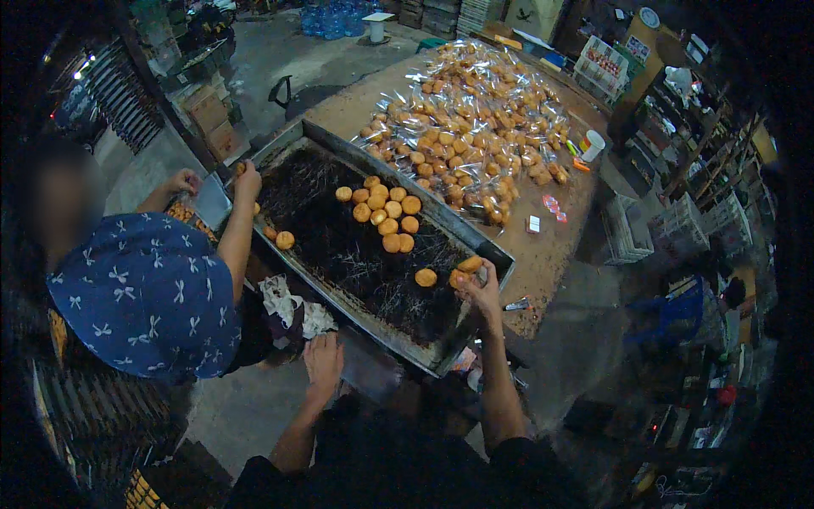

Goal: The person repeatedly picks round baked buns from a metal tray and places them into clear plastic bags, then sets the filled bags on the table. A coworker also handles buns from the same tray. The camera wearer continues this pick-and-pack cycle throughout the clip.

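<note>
My right hand (482, 293) is closed around small round golden pastries (459, 278) at the right end of a big dark metal tray (307, 131); how many it grips is partly hidden by the fingers. Just left of it a single pastry (426, 277) lies on the tray floor. Farther back sits a loose cluster of pastries (388, 226). My left hand (323, 365) is outside the tray's near edge, fingers stretched out and nothing visible in it. It is nearest to a crumpled white cloth (318, 321) and a clear plastic sheet (375, 373).
A large heap of pastries in clear bags (475, 119) covers the table (543, 280) beyond the tray. A co-worker (144, 288) in a blue patterned top stands at the left, one hand (247, 180) at the tray's left corner. Plastic crates (627, 229) stand to the right.
</note>
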Tool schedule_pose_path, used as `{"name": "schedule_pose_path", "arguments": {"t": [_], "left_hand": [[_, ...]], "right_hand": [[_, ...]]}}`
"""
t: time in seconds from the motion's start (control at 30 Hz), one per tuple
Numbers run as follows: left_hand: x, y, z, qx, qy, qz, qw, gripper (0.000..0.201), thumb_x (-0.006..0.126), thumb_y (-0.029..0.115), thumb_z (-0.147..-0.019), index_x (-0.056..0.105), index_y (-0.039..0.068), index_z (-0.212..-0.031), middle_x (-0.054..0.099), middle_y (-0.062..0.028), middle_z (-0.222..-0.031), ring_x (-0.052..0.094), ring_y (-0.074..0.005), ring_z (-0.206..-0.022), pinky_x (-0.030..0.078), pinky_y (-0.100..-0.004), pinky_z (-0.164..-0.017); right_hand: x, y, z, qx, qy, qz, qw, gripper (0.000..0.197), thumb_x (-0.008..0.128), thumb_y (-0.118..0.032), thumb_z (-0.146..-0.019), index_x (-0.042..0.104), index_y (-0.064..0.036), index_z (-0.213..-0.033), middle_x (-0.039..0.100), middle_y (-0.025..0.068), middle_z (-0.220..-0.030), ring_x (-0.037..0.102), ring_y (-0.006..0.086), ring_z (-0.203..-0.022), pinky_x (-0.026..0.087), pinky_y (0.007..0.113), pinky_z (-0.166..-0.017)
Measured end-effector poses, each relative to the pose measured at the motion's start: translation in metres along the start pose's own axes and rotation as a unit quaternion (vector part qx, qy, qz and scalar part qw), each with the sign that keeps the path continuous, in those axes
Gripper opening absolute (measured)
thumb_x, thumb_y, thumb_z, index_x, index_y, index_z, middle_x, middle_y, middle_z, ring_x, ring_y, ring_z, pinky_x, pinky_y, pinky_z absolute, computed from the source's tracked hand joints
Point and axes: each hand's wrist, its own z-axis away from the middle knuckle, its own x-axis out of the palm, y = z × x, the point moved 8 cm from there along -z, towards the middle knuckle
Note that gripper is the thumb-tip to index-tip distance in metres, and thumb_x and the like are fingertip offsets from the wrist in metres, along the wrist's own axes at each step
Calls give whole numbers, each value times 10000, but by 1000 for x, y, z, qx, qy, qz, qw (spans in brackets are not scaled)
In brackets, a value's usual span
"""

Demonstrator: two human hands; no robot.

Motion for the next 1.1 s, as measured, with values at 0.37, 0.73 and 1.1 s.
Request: {"name": "schedule_pose_path", "arguments": {"t": [0.37, 0.73, 1.1], "left_hand": [[-150, 64, -36, 86, -90, 215, 969, 202, 796, 195, -829, 735, 35, -936, 650, -144, -1072, 596, -342, -1052, 507, -434, -874], [-194, 123, -49, 198, -174, 307, 915, 233, 805, 232, -860, 790, 79, -1036, 611, -213, -1334, 565, -389, -1242, 444, -467, -1079], [-186, 131, -37, 214, -205, 342, 892, 226, 764, 230, -894, 772, 22, -982, 636, -210, -1355, 596, -369, -1270, 468, -441, -1070]], "right_hand": [[120, -98, 130, -51, -143, -106, 983, 637, 771, 18, -890, 412, -81, -1407, 624, 112, -1278, 670, 226, -1104, 597, 367, -924], [175, -146, 188, -240, -303, 278, 879, 593, 802, -205, -791, 572, -111, -1329, 642, 104, -1215, 580, 284, -1145, 316, 450, -1079], [170, -112, 206, -346, -439, 383, 735, 310, 695, -237, -941, 674, -85, -1210, 639, 133, -1204, 509, 336, -1184, 319, 498, -1123]]}}
